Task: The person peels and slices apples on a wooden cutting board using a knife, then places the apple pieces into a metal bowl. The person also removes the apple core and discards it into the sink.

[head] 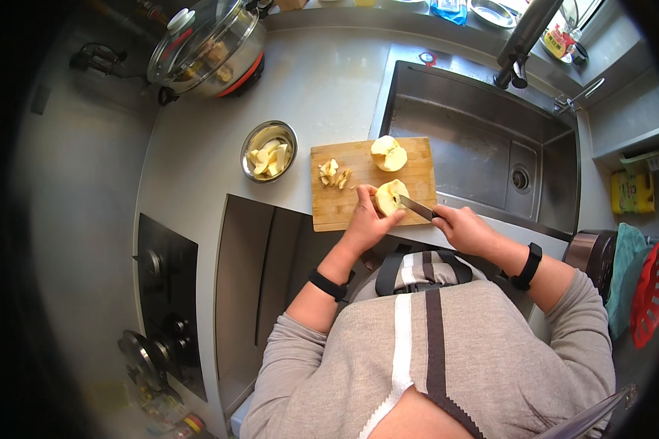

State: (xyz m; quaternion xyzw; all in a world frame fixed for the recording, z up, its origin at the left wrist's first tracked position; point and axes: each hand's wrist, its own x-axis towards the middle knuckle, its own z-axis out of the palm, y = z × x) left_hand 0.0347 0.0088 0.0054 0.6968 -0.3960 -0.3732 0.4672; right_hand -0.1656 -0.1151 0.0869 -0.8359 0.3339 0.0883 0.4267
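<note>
My left hand [369, 219] grips a peeled apple half [387, 198] above the near edge of a wooden cutting board [329, 215]. In my right hand [464, 228] is the dark handle of a knife [416, 207], whose blade tip touches the core of that half. Another peeled apple piece [390, 155], with a notch in it, lies at the back of the board. Core scraps [328, 171] are heaped on the board's left part. Left of the board stands a metal bowl [245, 165] with several pale apple slices [270, 159] in it.
A stainless steel sink [450, 131] with a dark faucet [521, 44] adjoins the board on the right. A glass-lidded pot [214, 55] stands at the back left. The cooktop [170, 307] lies at the left, and a red plastic basket [651, 296] hangs at the far right.
</note>
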